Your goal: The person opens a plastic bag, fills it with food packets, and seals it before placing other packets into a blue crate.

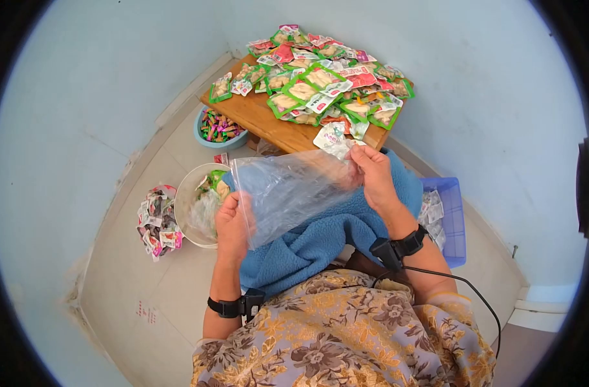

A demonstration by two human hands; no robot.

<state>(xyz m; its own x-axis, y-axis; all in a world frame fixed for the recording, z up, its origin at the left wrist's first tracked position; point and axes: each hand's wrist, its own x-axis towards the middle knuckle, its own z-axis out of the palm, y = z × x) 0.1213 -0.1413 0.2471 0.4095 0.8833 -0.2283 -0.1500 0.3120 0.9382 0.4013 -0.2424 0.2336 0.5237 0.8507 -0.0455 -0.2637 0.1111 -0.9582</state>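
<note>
A clear plastic bag [294, 190] is stretched between my two hands above a blue fleece cloth [307, 242] on my lap. My left hand [234, 222] is closed on the bag's edge at the left, beside its straight rim. At the far right end, my right hand [373, 173] pinches the bag, the fingertips partly behind the film. Just beyond those fingertips, a white printed packet [333, 139] lies at the front edge of the wooden table [259, 121].
Green-edged and red snack packets [320, 87] are heaped on the table. Below it stands a blue basin [201, 132] of small wrapped pieces. A white bucket [180, 200] and a packet pile [158, 222] sit left; a blue basket [454, 222] stands right. A cable [478, 293] trails from my right wrist strap.
</note>
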